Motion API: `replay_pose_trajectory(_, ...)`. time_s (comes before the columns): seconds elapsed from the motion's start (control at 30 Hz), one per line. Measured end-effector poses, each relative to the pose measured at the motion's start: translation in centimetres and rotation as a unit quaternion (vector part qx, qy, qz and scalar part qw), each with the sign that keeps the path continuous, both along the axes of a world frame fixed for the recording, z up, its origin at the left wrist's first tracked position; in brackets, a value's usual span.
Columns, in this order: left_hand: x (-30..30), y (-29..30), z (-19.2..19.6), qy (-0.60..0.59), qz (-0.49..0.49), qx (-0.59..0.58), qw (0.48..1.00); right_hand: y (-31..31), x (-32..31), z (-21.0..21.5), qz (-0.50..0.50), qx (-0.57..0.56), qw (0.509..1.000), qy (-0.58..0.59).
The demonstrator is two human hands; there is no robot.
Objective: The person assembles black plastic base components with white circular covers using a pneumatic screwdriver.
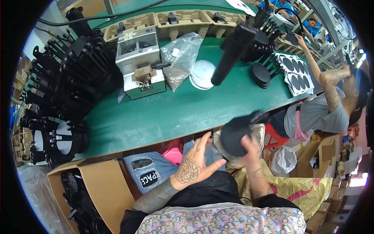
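Observation:
My right hand (251, 151) grips a black round base with a short arm (235, 137) at the near edge of the green table, thumb and fingers at its right rim. The part's arm points right and is smeared by motion. To its left my left hand (198, 162) is raised over my lap, fingers stretched and thumb apart, holding nothing. It does not touch the part.
A green table (179, 111) carries a screw feeder (142, 64), a bag of screws (180, 58) and white discs (202, 74). A dark cylindrical tool (233, 52) hangs over it. Black parts (70, 74) crowd the left; a cardboard box (103, 195) stands below. A co-worker (319, 113) sits right.

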State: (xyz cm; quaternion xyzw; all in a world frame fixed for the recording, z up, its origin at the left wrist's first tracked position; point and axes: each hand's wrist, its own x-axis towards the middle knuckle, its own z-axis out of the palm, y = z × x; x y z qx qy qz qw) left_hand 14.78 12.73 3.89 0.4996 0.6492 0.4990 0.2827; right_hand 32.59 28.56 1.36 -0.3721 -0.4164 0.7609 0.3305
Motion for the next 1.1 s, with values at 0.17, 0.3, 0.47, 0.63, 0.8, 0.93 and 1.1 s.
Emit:
replay_pose_trajectory(0.17,-3.5,-1.8,0.2,0.045,0.072,0.006,0.996,16.6,3.8,0.3,-0.179,0.050,0.982,0.023)
replay_pose_trajectory(0.3,-5.2,-4.5,-0.6,0.081,0.141,0.015,0.987,29.4,7.5,-0.9,-0.260,0.064,0.946,-0.186)
replay_pose_trajectory(0.47,-6.0,-7.4,-1.8,0.073,0.211,0.019,0.975,38.3,11.9,-1.2,-0.307,0.265,0.748,-0.525)
replay_pose_trajectory(0.63,-5.9,-10.4,-2.5,0.100,0.281,-0.002,0.954,32.6,6.5,-1.8,-0.451,0.436,0.565,-0.536)
replay_pose_trajectory(0.8,-6.7,-10.9,-1.7,0.111,0.278,-0.004,0.954,22.2,-5.8,0.4,-0.154,0.698,0.543,-0.441)
replay_pose_trajectory(0.93,-7.4,-11.2,-0.4,0.161,0.268,0.000,0.950,25.5,-6.4,-1.5,-0.129,0.582,0.585,-0.550)
replay_pose_trajectory(1.1,-6.6,-12.9,-1.0,0.134,0.317,-0.010,0.939,29.1,-7.7,-3.1,-0.175,0.557,0.568,-0.580)
